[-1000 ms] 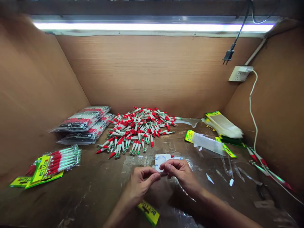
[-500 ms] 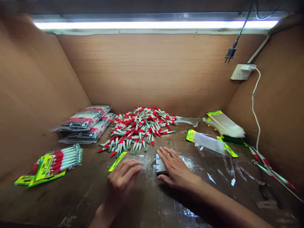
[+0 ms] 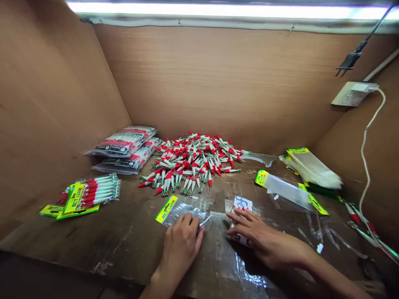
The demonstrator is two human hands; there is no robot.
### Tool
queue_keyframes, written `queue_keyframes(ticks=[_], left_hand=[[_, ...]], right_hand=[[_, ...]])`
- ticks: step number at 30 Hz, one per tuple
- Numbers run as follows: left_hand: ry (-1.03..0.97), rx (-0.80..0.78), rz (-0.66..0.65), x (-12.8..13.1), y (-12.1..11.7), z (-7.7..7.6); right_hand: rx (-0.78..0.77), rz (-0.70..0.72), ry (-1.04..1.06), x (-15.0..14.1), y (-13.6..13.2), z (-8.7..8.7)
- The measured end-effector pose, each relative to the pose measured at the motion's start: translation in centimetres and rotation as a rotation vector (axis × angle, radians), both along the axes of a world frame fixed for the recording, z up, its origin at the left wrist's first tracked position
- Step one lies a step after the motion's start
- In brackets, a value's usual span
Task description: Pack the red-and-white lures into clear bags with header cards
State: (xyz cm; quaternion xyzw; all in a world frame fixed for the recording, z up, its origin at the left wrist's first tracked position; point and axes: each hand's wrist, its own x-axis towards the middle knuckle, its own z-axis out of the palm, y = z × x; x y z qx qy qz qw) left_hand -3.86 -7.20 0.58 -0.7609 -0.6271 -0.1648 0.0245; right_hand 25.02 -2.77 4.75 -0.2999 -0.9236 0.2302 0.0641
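Note:
My left hand (image 3: 183,236) is closed at the mouth of a clear plastic bag (image 3: 183,208) with a yellow-green BCT LURE header, which lies flat on the table. The bag's pale edge curls up beside my index finger. To its right, my right hand (image 3: 257,233) is spread over a white block (image 3: 242,202) with blue printing. Its fingers are apart and rest on the block, covering much of it. A little red and white shows by the fingertips. Behind both hands lies a heap of red-and-white fishing lures (image 3: 195,160) with green hooks.
Filled lure packs (image 3: 96,193) lie at left, below stacked bags of lures (image 3: 124,145). On the right are header bags (image 3: 283,191), a pile of bags (image 3: 314,168), plastic scraps and loose lures (image 3: 358,220). A plug (image 3: 350,60) hangs above, near a socket (image 3: 350,94).
The camera view has shifted. My left hand has come down onto the bag's open end, uncovering more of the bag. My right hand has slid toward me, baring the block's printed far end.

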Motion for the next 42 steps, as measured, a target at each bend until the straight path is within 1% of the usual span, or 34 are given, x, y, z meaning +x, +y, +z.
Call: queue_keyframes(ticks=[2, 3, 6, 7, 8, 9, 10, 12, 15, 18, 22, 29, 34, 38, 42], left_hand=[[-0.036, 0.001, 0.005, 0.4, 0.2, -0.8], [-0.063, 0.003, 0.01, 0.6, 0.3, -1.2], [-0.159, 0.013, 0.029, 1.0, 0.1, -2.0], [-0.186, 0.013, 0.032, 1.1, -0.1, -2.2], [-0.205, 0.012, 0.033, 1.3, -0.2, -2.2], [-0.217, 0.01, 0.031, 1.4, -0.3, -2.2], [-0.221, 0.01, 0.032, 1.6, -0.3, -2.2], [-0.214, 0.017, 0.03, 1.8, -0.5, -2.2], [-0.203, 0.042, 0.028, 1.9, -0.6, -2.4], [-0.21, 0.05, -0.006, 1.9, -0.8, -2.8], [-0.216, 0.041, -0.059, 1.8, -1.1, -3.1], [-0.212, 0.04, -0.145, 1.4, -1.4, -3.3], [-0.175, 0.08, -0.178, 1.8, -1.7, -3.5], [-0.147, 0.076, -0.178, 2.3, -2.1, -3.3], [-0.138, 0.09, -0.186, 3.0, -2.3, -3.1]], right_hand=[[0.031, -0.108, 0.028, 0.1, -1.6, -0.8], [0.064, -0.196, 0.043, 0.1, -2.2, -1.4], [0.188, -0.545, 0.06, 0.0, -3.3, -4.0], [0.211, -0.64, 0.055, 0.0, -3.4, -4.8], [0.214, -0.7, 0.05, 0.0, -3.5, -5.5], [0.199, -0.726, 0.046, 0.0, -3.4, -6.0], [0.174, -0.718, 0.049, 0.1, -3.4, -6.3], [0.126, -0.652, 0.063, 0.5, -3.5, -6.2], [0.061, -0.519, 0.075, 1.2, -4.0, -5.2], [-0.033, -0.398, 0.067, 1.8, -4.7, -4.3], [-0.086, -0.317, 0.101, 1.4, -4.6, -3.8], [-0.076, -0.27, 0.141, 0.5, -2.4, -3.3], [-0.077, -0.238, 0.13, 0.5, -2.2, -3.0], [-0.056, -0.27, 0.145, 0.4, -2.1, -3.3], [0.03, -0.313, 0.166, 0.0, -2.1, -4.0]])
